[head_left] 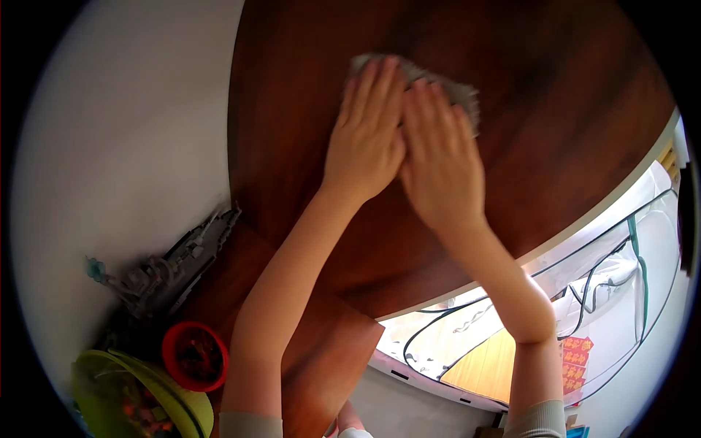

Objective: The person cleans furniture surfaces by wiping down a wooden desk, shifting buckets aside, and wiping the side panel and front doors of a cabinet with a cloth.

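A greyish cloth [464, 95] lies against a dark brown wooden surface [548, 87]. My left hand [365, 139] rests flat on the cloth's left part, fingers stretched out and pointing up and away from me. Beside it, my right hand [444, 157] also lies flat, its fingers over the middle and right of the cloth. The two hands touch or nearly touch along their inner edges. Most of the cloth is hidden under the fingers; its top edge and right corner show. Both hands are slightly blurred.
At lower left a grey model ship [171, 266] stands by the white wall [131, 146]. Near it are a red round container [195, 356] with dark contents and a green container [102, 387]. A white mesh enclosure with dark edging [606, 292] is at right.
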The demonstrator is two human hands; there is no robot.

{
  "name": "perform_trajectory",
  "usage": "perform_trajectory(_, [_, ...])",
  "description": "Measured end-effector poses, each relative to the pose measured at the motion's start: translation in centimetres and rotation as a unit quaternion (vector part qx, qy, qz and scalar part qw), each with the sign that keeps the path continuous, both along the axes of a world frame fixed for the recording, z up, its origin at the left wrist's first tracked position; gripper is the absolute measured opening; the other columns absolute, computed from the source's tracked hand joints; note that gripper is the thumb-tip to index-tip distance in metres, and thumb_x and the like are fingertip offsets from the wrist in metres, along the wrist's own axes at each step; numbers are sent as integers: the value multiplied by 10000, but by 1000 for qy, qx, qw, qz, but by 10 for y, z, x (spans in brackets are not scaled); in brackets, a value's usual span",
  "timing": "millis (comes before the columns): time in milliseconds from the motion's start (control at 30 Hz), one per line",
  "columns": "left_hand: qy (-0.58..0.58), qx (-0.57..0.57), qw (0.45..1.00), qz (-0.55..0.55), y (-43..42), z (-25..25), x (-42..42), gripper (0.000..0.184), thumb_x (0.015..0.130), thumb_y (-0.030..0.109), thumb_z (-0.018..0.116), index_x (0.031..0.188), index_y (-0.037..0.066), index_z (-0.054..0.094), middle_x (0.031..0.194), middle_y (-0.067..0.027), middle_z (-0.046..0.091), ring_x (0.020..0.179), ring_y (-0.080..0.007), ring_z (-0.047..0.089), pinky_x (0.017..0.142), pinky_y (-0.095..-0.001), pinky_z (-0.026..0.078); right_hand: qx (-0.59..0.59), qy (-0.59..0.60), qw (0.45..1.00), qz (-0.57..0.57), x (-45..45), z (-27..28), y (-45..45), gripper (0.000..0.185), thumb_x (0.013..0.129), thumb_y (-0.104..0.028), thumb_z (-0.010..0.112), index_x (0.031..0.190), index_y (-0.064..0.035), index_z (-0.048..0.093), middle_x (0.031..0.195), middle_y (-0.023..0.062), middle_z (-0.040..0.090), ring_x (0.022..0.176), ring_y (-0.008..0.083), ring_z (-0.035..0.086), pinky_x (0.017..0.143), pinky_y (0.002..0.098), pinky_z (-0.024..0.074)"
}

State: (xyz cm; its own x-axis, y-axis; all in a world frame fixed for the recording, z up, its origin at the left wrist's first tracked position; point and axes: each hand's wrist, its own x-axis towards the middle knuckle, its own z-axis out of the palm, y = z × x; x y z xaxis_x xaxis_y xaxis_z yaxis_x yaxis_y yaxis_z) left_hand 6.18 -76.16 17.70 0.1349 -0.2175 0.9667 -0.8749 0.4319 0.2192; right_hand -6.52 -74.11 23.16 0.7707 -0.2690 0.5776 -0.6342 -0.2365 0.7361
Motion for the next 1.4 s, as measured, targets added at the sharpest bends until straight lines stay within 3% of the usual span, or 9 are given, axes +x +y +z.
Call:
perform_trajectory(200, [50, 126, 991, -9, 11, -131, -6, 616, 932, 180, 353, 1444, -93, 149, 1537, -231, 124, 1429, -385, 104, 1161, -503, 103, 16, 162, 986, -36, -5, -98, 5, 606, 916, -285, 409, 1465, -60, 284, 1544, 47, 236, 1425, 179, 197, 1169, 355, 120])
perform_trajectory(367, [50, 161, 986, 5, 16, -158, -13, 620, 965, 213, 314, 1438, -120, 92, 1532, -271, 61, 1426, -415, 58, 1161, -513, 66, 7, 183, 983, -24, -16, -116, 12, 587, 928, -256, 382, 1469, -59, 269, 1546, 37, 227, 1426, 168, 188, 1181, 347, 96])
perform_trajectory(467, [73, 193, 978, -29, 23, -128, -27, 642, 967, 230, 317, 1448, -106, 54, 1536, -271, 8, 1425, -429, 8, 1156, -528, 38, 29, 138, 990, 1, -27, -91, 11, 588, 915, -247, 395, 1461, -56, 286, 1541, 43, 239, 1424, 170, 196, 1180, 345, 108])
perform_trajectory(567, [-34, 127, 991, -37, 22, -54, -40, 679, 930, 188, 353, 1462, -76, 23, 1538, -262, -41, 1422, -436, -29, 1150, -541, 20, 42, 60, 997, 14, -46, -33, 13, 620, 901, -258, 408, 1467, -47, 270, 1545, 55, 230, 1424, 183, 201, 1180, 345, 116])
perform_trajectory(733, [-124, -12, 992, -37, 22, 87, -68, 635, 917, 203, 406, 1438, -89, 190, 1522, -255, 150, 1422, -401, 120, 1144, -526, 129, 36, -131, 984, 116, -82, 81, 22, 555, 874, -248, 500, 1383, -39, 425, 1467, 58, 386, 1375, 175, 306, 1144, 341, 208])
perform_trajectory(833, [-142, -13, 988, -56, 24, 107, -81, 611, 986, 271, 290, 1471, -52, 105, 1555, -209, 53, 1438, -382, 41, 1152, -505, 60, -7, -135, 985, 103, -97, 89, 23, 560, 884, -249, 494, 1401, -51, 406, 1475, 44, 373, 1380, 166, 295, 1144, 336, 207])
perform_trajectory(1000, [-114, 26, 992, -56, 28, 53, -94, 623, 977, 265, 290, 1462, -75, 95, 1544, -246, 47, 1428, -418, 29, 1152, -516, 41, 4, -70, 997, 35, -107, 44, 26, 604, 898, -259, 457, 1452, -63, 319, 1529, 40, 273, 1413, 174, 227, 1161, 336, 164])
perform_trajectory(1267, [-52, 206, 977, 8, 49, -140, -109, 684, 955, 241, 352, 1413, -162, 43, 1490, -363, -9, 1397, -496, 4, 1145, -552, 26, 51, 199, 979, -4, -120, -83, 34, 634, 874, -241, 437, 1454, -34, 287, 1528, 64, 266, 1405, 166, 235, 1170, 328, 147])
perform_trajectory(1400, [-8, 215, 976, 4, 52, -151, -123, 673, 963, 227, 353, 1410, -169, 42, 1475, -385, -37, 1393, -504, -25, 1141, -560, 9, 120, 139, 982, 41, -125, -102, 37, 623, 864, -199, 421, 1447, -21, 294, 1520, 71, 281, 1404, 174, 236, 1173, 326, 138])
